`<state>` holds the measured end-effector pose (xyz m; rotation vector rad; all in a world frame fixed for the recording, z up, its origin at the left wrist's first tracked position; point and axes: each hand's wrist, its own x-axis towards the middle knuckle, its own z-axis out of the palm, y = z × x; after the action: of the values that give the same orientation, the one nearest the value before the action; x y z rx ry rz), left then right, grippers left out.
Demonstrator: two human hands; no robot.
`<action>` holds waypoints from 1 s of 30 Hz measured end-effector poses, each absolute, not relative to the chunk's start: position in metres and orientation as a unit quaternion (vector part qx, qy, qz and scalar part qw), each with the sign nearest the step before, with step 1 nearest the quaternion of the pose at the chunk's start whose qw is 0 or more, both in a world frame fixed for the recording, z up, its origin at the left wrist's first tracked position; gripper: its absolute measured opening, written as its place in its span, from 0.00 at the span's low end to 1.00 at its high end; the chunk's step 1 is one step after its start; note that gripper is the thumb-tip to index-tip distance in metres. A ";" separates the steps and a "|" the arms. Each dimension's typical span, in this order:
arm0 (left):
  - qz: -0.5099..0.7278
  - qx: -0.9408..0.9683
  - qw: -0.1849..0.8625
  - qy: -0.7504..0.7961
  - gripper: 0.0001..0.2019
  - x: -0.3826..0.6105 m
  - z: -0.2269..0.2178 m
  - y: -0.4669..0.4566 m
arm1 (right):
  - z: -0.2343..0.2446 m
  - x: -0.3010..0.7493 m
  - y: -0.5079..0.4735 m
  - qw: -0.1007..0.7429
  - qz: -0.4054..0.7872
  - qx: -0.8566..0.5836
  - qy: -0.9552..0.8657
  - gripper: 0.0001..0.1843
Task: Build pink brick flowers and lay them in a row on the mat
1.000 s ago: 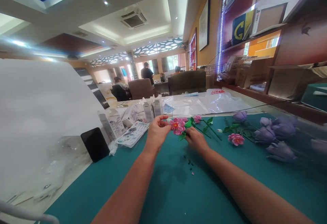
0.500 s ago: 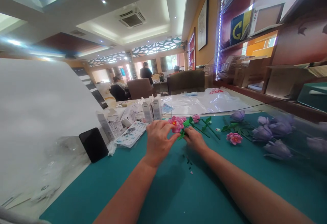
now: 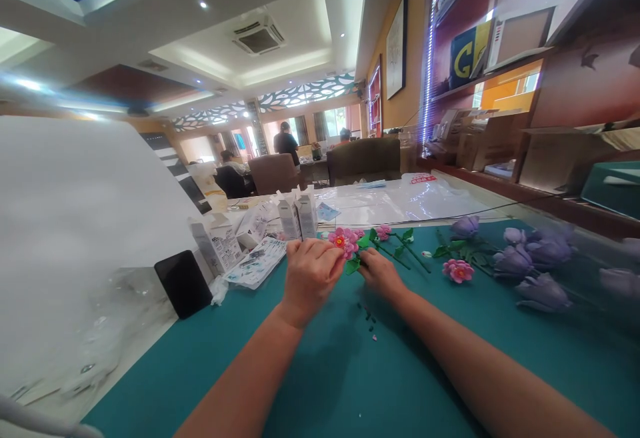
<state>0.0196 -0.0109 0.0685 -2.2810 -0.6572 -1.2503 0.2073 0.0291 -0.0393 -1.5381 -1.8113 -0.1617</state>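
Over the middle of the green mat, a pink toy flower (image 3: 344, 242) with an orange-red centre faces up beside my left hand (image 3: 311, 275). That hand is closed, its fingers curled together against the flower's left edge; the fingertips are partly hidden. On the other side, my right hand (image 3: 383, 275) pinches the flower's green stem below the leaves, and its fingers cover most of that stem. A green leaf (image 3: 353, 267) sticks out between the hands. Small dark pieces (image 3: 370, 318) and a tiny pink piece (image 3: 375, 338) lie nearer to me.
Green stems (image 3: 413, 255) with small leaves lie beyond my right hand. Further right are another pink flower (image 3: 458, 271) and several purple flowers (image 3: 513, 259). At left are a dark tablet (image 3: 183, 283), printed sheets (image 3: 257, 263) and opened white boxes (image 3: 289, 217). People are in the background.
My left fingers and thumb have drawn together beside the flower, where the thumb was spread out before. The flower has shifted very slightly. My right hand stays in about the same place.
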 end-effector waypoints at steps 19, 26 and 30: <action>-0.387 -0.879 -0.045 -0.275 0.09 0.000 0.111 -0.004 | -0.041 0.206 0.028 0.345 -0.045 -0.574 -0.741 0.06; -0.265 -0.939 -0.023 -0.219 0.11 0.010 0.126 -0.003 | -0.037 0.203 0.026 0.320 -0.042 -0.563 -0.761 0.05; -0.246 -0.945 -0.008 -0.214 0.09 0.013 0.128 -0.004 | -0.035 0.201 0.024 0.310 -0.041 -0.561 -0.766 0.05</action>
<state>0.0127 -0.0037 0.1285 -2.9859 -0.6761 -0.7761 0.2012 0.0237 -0.0347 -1.4810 -2.0239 -0.1095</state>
